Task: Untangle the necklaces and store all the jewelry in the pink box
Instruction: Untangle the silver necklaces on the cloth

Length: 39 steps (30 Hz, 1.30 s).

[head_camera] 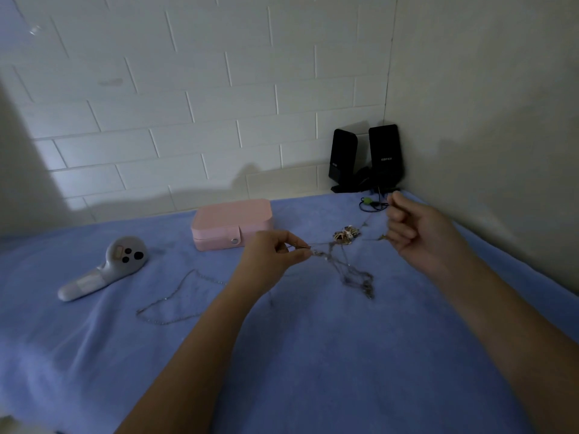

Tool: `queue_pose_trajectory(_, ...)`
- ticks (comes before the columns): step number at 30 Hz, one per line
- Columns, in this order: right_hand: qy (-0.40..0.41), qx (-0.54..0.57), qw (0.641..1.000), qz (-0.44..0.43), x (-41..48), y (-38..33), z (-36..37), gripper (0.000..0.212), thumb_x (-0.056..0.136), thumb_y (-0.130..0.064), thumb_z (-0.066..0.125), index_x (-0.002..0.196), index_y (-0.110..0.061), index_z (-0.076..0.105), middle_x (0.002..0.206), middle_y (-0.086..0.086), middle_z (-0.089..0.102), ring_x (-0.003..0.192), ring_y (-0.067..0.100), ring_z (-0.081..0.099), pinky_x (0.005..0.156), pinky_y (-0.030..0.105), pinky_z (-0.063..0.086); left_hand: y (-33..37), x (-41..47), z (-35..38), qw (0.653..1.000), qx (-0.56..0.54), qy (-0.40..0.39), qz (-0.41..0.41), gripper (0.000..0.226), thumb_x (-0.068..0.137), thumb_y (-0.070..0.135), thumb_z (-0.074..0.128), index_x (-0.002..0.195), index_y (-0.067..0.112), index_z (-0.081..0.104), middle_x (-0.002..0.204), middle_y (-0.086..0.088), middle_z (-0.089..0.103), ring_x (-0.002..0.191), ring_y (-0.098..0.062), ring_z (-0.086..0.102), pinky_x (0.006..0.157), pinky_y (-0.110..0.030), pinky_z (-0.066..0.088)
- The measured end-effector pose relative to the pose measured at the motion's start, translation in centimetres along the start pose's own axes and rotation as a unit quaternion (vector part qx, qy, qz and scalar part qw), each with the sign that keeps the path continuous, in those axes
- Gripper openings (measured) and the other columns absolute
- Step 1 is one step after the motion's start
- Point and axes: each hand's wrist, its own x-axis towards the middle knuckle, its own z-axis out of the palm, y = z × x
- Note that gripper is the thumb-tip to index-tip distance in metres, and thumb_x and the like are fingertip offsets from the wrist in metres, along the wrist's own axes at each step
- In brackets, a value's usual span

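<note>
1. Left hand (pixel 275 255): thumb and forefinger pinch one end of the tangled necklaces (pixel 354 274), lifted just above the blue cloth (pixel 313 355) that covers the table.
2. Right hand (pixel 416 233): fingers curled, gripping a faint strand that runs up from the same tangle. The strand is almost lost in the dim light.
3. Number of chains in the knot: cannot be counted.
4. Gold pieces (pixel 346 237) lie between the hands. Their shapes are unclear.
5. 1 loose chain (pixel 169 299) lies apart to the left, its near end hidden behind the left forearm.
6. Pink box (pixel 232 223): closed, snap fastened, behind the left hand.
7. Grey handheld device (pixel 103 267) lies at the far left. 2 black speakers (pixel 366 158) stand in the corner.
</note>
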Motion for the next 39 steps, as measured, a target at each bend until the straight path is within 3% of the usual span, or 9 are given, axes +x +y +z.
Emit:
queue_pose_trajectory(4, 0.019, 0.064, 0.998, -0.008, 0.4, -0.3, -0.7, 0.022, 0.099, -0.019, 0.042, 0.092, -0.009, 0.06, 0.059, -0.006, 0.065, 0.033, 0.001, 0.042, 0.035, 0.01, 0.033, 0.4, -0.2, 0.3, 0.999, -0.04, -0.013, -0.007, 0.006, 0.081, 0.021, 0.073, 0.083, 0.015, 0.074, 0.043, 0.012, 0.038, 0.041, -0.002, 0.031, 0.047, -0.01, 0.027)
queue_pose_trajectory(7, -0.016, 0.119, 0.993, -0.004, 0.4, -0.1, -0.9, 0.023, 0.099, -0.018, 0.042, 0.107, -0.007, 0.06, 0.09, 0.002, 0.075, 0.068, 0.005, 0.069, 0.056, 0.014, 0.053, 0.6, -0.3, 0.4, 0.997, -0.074, -0.024, 0.008, 0.007, 0.082, 0.021, 0.072, 0.084, 0.027, 0.075, 0.057, 0.002, 0.057, 0.056, -0.006, 0.042, 0.059, -0.017, 0.034)
queue_pose_trajectory(10, -0.028, 0.076, 0.997, -0.002, 0.7, 0.3, -1.1, 0.026, 0.099, -0.019, 0.042, 0.121, -0.01, 0.054, 0.114, 0.005, 0.067, 0.102, 0.016, 0.066, 0.081, 0.026, 0.057, 0.8, -0.4, 0.4, 0.996, -0.09, 0.02, 0.017, 0.013, 0.083, 0.016, 0.071, 0.084, 0.029, 0.073, 0.042, 0.014, 0.042, 0.046, -0.004, 0.03, 0.05, -0.014, 0.029)
queue_pose_trajectory(13, 0.049, -0.046, 0.998, 0.009, 1.1, 1.0, -1.8, 0.021, 0.097, -0.016, 0.048, 0.112, -0.005, 0.058, 0.112, 0.009, 0.063, 0.098, 0.018, 0.062, 0.085, 0.03, 0.052, 0.8, -0.4, 0.2, 0.994, -0.092, 0.058, 0.028, 0.014, 0.084, 0.015, 0.07, 0.086, 0.029, 0.073, 0.045, 0.009, 0.043, 0.052, -0.01, 0.033, 0.052, -0.016, 0.03)
queue_pose_trajectory(17, 0.109, -0.485, 0.865, -0.068, 0.8, 2.4, -2.0, 0.019, 0.085, -0.025, 0.069, 0.089, -0.007, 0.067, 0.084, 0.006, 0.068, 0.072, 0.014, 0.063, 0.072, 0.026, 0.052, 1.3, -0.6, 0.0, 0.994, -0.111, 0.015, 0.02, 0.01, 0.084, 0.013, 0.069, 0.083, 0.022, 0.075, 0.073, -0.006, 0.072, 0.066, -0.006, 0.058, 0.064, -0.013, 0.043)
queue_pose_trajectory(22, -0.14, -0.539, 0.826, -0.089, -1.0, 3.5, 1.4, 0.023, 0.075, -0.026, 0.078, 0.097, -0.025, 0.072, 0.092, -0.012, 0.071, 0.089, -0.001, 0.065, 0.082, 0.014, 0.05, 1.3, -0.5, 0.1, 0.99, -0.135, -0.046, -0.02, 0.014, 0.09, 0.017, 0.061, 0.092, 0.015, 0.074, 0.047, 0.017, 0.049, 0.047, 0.001, 0.04, 0.051, -0.013, 0.034)
queue_pose_trajectory(25, -0.147, -0.562, 0.804, -0.124, -1.3, 4.5, 1.8, 0.015, 0.081, -0.017, 0.073, 0.096, -0.018, 0.075, 0.086, -0.003, 0.074, 0.081, 0.007, 0.068, 0.078, 0.018, 0.053, 1.2, -0.5, 0.0, 0.983, -0.17, -0.065, -0.016, 0.02, 0.094, 0.019, 0.054, 0.094, 0.019, 0.074, 0.059, 0.009, 0.051, 0.053, -0.004, 0.039, 0.05, -0.016, 0.034)
queue_pose_trajectory(31, -0.126, -0.469, 0.865, -0.125, -0.7, 3.6, 1.1, 0.015, 0.087, -0.001, 0.062, 0.092, -0.011, 0.073, 0.073, -0.003, 0.072, 0.07, 0.004, 0.067, 0.071, 0.011, 0.05, 0.7, -0.2, -0.5, 0.969, -0.234, -0.028, -0.072, 0.015, 0.092, 0.015, 0.057, 0.095, 0.018, 0.072, 0.082, 0.005, 0.073, 0.061, -0.003, 0.058, 0.055, -0.014, 0.046)
queue_pose_trajectory(39, -0.115, -0.271, 0.955, -0.021, -1.0, 2.2, 1.8, 0.029, 0.096, -0.01, 0.047, 0.068, -0.005, 0.053, 0.062, 0.003, 0.048, 0.05, 0.011, 0.04, 0.063, 0.025, 0.044, 0.4, 0.0, -0.6, 0.95, -0.276, -0.085, -0.12, 0.02, 0.094, 0.013, 0.053, 0.094, 0.014, 0.072, 0.065, 0.009, 0.06, 0.052, -0.005, 0.028, 0.042, -0.015, 0.022)
